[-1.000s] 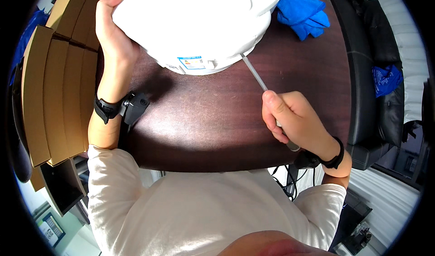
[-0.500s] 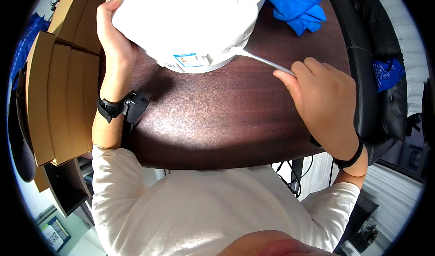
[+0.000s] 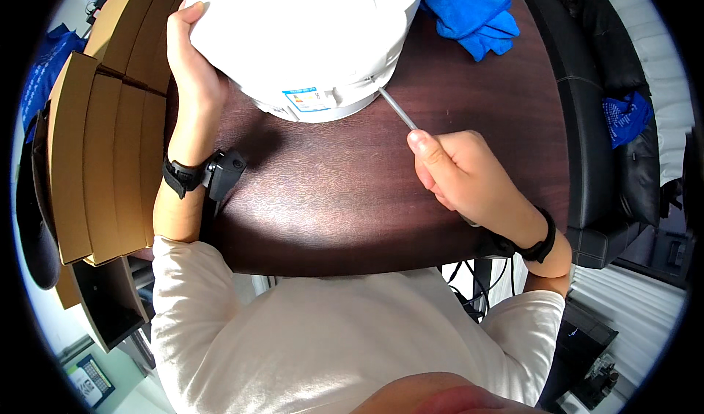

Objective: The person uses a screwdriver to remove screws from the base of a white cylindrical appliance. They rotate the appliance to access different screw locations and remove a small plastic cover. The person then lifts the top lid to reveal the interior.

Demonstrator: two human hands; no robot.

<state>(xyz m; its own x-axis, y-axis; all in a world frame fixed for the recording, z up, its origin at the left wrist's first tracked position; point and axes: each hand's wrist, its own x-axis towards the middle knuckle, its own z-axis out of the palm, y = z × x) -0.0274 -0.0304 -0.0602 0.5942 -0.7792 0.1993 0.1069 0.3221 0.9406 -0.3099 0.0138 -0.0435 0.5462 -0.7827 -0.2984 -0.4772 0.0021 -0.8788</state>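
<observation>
White round appliance (image 3: 308, 40) lies on its side at the far part of the dark brown table (image 3: 330, 209), with its base turned toward me; on the base there is a small label with blue and orange marks. My left hand (image 3: 189, 66) is pressed flat against the left wall of the appliance, fingers spread open and curved around the rim, thumb under it. On this wrist I see a black band (image 3: 180, 177) with a small black device just beside it.

My right hand (image 3: 462, 176) is closed in a fist around a screwdriver (image 3: 398, 109). The handle is hidden inside the fist; only the thin metal shaft shows. The shaft goes up and to the left, and its tip touches the lower right edge of the base. The thumb lies along the top, pointing toward the shaft.

Behind the appliance, at the far right of the table, a blue cloth (image 3: 473, 11) is crumpled. Flat cardboard boxes (image 3: 95, 157) are stacked to the left of the table. A black chair (image 3: 609, 121) stands to the right, with another blue cloth on it.
</observation>
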